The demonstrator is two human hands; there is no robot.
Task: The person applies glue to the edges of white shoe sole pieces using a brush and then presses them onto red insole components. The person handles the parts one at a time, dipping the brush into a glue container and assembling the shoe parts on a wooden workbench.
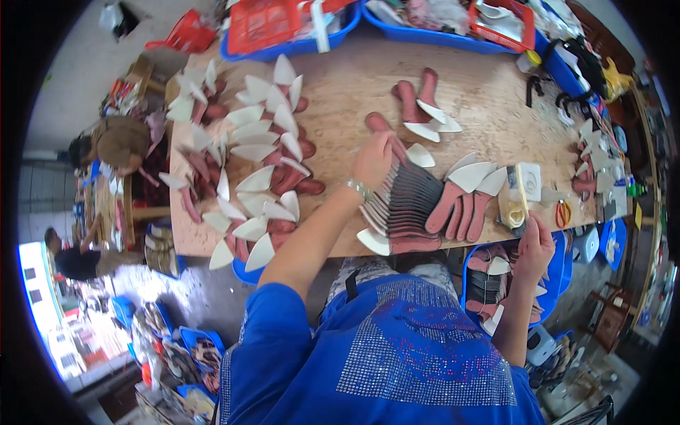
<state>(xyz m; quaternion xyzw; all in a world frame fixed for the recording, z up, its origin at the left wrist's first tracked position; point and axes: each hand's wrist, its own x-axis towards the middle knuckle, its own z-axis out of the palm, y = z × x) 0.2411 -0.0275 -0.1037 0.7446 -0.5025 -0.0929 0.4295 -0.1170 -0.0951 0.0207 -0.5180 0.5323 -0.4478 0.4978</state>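
Note:
My left hand (372, 164) reaches over the wooden table, its fingers closed at the far end of a fanned row of insole-shaped pieces (407, 198). They seem to pinch a reddish-brown piece (398, 150) there. The row overlaps closely, with dark grey faces and reddish-brown ends. Just beyond the hand lies another rounded reddish-brown end (377, 122). To the right, my right hand (536, 248) is closed beside a small pot (513, 214) with a yellowish inside. What its fingertips hold is too small to tell. Several white-tipped pieces (467, 188) lie between the row and the pot.
Many loose white-tipped pieces (258, 159) cover the left of the table (340, 85). Blue bins (283, 49) line its far edge. Orange-handled scissors (563, 214) lie right of the pot. A blue crate (559, 269) with bundled pieces stands below the near right edge. Another person (71, 255) is far left.

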